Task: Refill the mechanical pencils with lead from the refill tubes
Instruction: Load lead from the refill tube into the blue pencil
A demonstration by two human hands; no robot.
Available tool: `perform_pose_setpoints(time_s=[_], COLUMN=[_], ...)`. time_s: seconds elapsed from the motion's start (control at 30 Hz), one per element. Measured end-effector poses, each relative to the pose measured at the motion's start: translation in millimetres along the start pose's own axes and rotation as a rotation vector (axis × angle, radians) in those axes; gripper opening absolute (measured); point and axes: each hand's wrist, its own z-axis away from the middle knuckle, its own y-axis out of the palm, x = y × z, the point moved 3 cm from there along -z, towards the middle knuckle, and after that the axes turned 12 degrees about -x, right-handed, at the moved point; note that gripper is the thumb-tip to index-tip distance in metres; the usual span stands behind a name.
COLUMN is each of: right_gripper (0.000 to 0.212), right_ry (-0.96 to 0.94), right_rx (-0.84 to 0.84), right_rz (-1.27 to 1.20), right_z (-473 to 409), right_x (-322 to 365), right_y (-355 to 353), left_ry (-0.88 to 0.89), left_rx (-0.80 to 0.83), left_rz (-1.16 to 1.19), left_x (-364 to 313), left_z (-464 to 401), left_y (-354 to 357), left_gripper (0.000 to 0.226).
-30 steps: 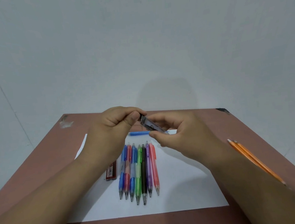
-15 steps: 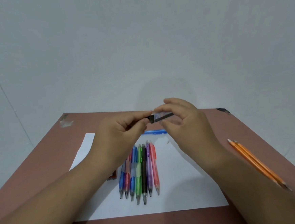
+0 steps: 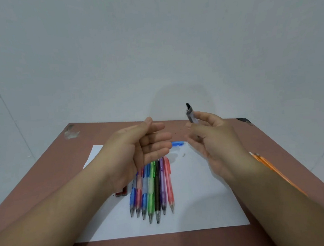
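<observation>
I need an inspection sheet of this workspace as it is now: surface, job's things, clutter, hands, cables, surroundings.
Surface: reddish-brown table with a white paper sheet on it.
Job's things: row of seven coloured mechanical pencils on the sheet; clear lead refill tube with black cap; dark red refill case beside the row; blue pencil lying crosswise.
Clutter: orange wooden pencils at the right; a small pale bit on the sheet.
Hands: left hand open, palm up; right hand holds the tube.
Cables: nothing seen.
Surroundings: plain white wall.
</observation>
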Motion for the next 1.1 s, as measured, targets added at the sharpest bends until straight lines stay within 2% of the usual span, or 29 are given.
perform_pose_setpoints(time_s=[0.1,0.17,0.23,0.37,0.43,0.47,0.7,0.87,0.93,1.1], right_gripper=[0.026,0.024,0.025,0.037,0.033,0.032,0.035,0.038,0.039,0.062], right_ry=[0.127,0.011,-0.253,-0.931,-1.165,-1.223,-1.322,-1.363,-1.351,-1.316], right_rx=[0.014,0.008,0.016,0.11,0.143,0.148,0.129,0.129,0.141,0.21], right_rz=[-0.125,-0.036,0.176,0.601,0.702,0.733,0.845,0.873,0.852,0.805], right_z=[-1.1,-2.3,-0.2,11.7,11.7,10.5,3.7,3.6,4.0,6.7], right_x=[-3.9,-1.6,4.9,18.7,18.1,17.2,13.9,13.3,13.0,12.0], right_y=[-1.5,-2.0,-0.6,6.8,8.4,8.7,6.7,6.7,6.0,7.9], left_ry=[-0.085,-0.128,-0.169,-0.256,-0.279,-0.285,-0.3,-0.229,-0.182,-0.167], left_rx=[0.035,0.055,0.068,0.122,0.14,0.143,0.139,0.123,0.091,0.089], left_rz=[0.059,0.085,0.108,0.143,0.162,0.172,0.202,0.151,0.104,0.074], left_x=[1.6,1.6,1.5,2.2,2.7,2.7,4.0,5.7,8.0,9.3], left_z=[-0.5,-1.2,-1.4,0.6,1.4,1.4,0.9,2.7,1.1,-0.3], left_y=[0.2,-0.4,-0.9,0.5,0.9,1.1,0.8,1.1,0.8,0.7], left_gripper=[0.051,0.055,0.06,0.07,0.073,0.073,0.07,0.037,0.032,0.029])
